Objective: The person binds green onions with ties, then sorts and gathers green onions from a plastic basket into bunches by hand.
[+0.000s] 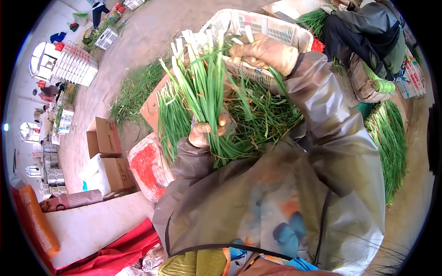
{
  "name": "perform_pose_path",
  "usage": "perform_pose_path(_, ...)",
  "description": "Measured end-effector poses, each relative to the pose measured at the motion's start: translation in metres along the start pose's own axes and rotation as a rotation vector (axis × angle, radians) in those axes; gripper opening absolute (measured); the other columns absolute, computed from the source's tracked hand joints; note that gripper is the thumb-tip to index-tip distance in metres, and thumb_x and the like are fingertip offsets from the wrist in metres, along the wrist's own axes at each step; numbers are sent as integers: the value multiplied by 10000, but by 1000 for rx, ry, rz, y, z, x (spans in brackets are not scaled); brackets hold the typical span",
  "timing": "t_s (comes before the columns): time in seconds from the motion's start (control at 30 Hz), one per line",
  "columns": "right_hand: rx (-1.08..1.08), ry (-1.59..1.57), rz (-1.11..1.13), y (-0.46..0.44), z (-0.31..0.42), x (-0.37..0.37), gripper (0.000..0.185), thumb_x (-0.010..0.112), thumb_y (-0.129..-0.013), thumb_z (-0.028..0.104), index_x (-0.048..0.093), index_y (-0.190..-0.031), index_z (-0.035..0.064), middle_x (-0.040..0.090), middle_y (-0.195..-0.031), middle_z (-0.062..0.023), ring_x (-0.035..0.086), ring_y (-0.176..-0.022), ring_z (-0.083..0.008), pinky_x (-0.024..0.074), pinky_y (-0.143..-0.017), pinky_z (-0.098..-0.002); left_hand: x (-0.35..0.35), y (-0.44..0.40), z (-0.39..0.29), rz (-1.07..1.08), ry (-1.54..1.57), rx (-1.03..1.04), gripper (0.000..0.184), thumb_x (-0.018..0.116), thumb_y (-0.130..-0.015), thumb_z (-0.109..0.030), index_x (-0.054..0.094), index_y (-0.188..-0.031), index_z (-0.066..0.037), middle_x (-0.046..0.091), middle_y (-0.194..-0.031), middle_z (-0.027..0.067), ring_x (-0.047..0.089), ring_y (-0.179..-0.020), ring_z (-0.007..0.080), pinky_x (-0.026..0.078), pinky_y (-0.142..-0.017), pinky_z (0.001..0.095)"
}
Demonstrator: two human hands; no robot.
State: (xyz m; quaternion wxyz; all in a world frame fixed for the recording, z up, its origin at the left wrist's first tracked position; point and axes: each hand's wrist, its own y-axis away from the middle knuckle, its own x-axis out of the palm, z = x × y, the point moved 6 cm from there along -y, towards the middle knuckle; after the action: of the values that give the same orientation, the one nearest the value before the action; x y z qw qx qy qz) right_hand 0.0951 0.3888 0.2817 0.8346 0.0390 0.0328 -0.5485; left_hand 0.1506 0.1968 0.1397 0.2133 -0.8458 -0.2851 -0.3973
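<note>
My left hand (207,132), in a tan glove, is closed round the middle of a bunch of garlic chives (202,83). Its white stem ends point up and away from me, and the green leaves hang toward my lap. My right hand (264,53), also gloved, is raised to the right of the bunch. It is closed on a few chive stalks; their white ends stick out past the fingers and green leaves trail below the wrist. Loose chive leaves (262,112) lie heaped under both hands. Another sheaf of chives (171,117) rests just left of the bunch.
A white plastic crate (271,30) stands behind my right hand. At right lies a long chive pile (389,147); a co-worker (373,37) sits beyond it. Cardboard boxes (103,140), a red-lined bag (149,163) and stacked crates (76,64) are on the left.
</note>
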Motion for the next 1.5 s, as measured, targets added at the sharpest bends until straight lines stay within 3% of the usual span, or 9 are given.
perform_pose_path(0.3,-485,-783,-112,28,20,-78,212,478,-899,201,546,-785,36,362,-476,59,263,-315,-31,249,-288,-184,-19,19,12,-19,-35,-120,432,734,-612,-217,544,-950,-27,554,-741,80,493,-564,175,392,-487,302)
perform_pose_path(0.43,-77,1275,-772,31,-14,-82,324,600,-822,303,579,-1026,52,634,-793,-56,599,-691,-133,471,-565,-215,-10,23,12,-16,-62,-158,409,734,-618,-260,548,-888,-16,538,-723,61,482,-578,161,364,-502,287)
perform_pose_path(0.53,-192,420,-555,17,-32,-42,349,699,-747,184,580,-1064,101,637,-951,-40,580,-845,-111,463,-752,-225,-6,16,14,-30,-116,-180,407,735,-619,-285,539,-838,-3,519,-696,38,460,-578,140,326,-506,266)
perform_pose_path(0.7,-281,1272,-371,7,-2,29,294,585,-773,249,537,-1038,130,607,-926,-104,598,-838,-266,486,-704,-349,11,15,16,-10,-179,-195,509,749,-575,-317,556,-932,-9,576,-728,106,518,-550,197,424,-484,294)
perform_pose_path(0.9,-330,1367,-469,-2,0,0,177,536,-805,240,519,-931,117,606,-735,-38,610,-635,-256,491,-521,-371,13,27,21,16,-61,-200,474,745,-586,-297,545,-929,-38,554,-666,88,493,-490,189,376,-423,293)
perform_pose_path(1.03,153,1356,-752,-10,-44,-82,230,534,-836,249,544,-991,79,639,-847,-118,629,-721,-283,498,-642,-391,19,37,25,66,74,-155,459,755,-576,-271,552,-902,-19,559,-660,104,497,-467,197,361,-397,294)
perform_pose_path(1.17,-85,909,-797,-5,-87,-84,238,573,-833,292,604,-974,103,626,-744,-85,565,-538,-211,482,-561,-327,13,38,19,120,53,-128,456,754,-586,-259,552,-913,-11,568,-711,115,509,-491,197,388,-419,295)
perform_pose_path(1.23,164,79,-430,5,-69,-27,385,617,-808,338,573,-1013,15,639,-806,-85,594,-654,-180,483,-604,-299,12,37,20,78,14,-162,467,753,-589,-262,549,-924,-9,575,-723,119,513,-498,200,401,-429,296)
perform_pose_path(1.5,-198,-407,-366,2,-38,22,246,634,-808,207,581,-970,30,605,-776,-60,543,-596,-93,420,-482,-207,37,26,9,-192,-204,11,895,750,-573,-328,320,-1323,-94,531,-1152,184,614,-763,226,477,-558,278)
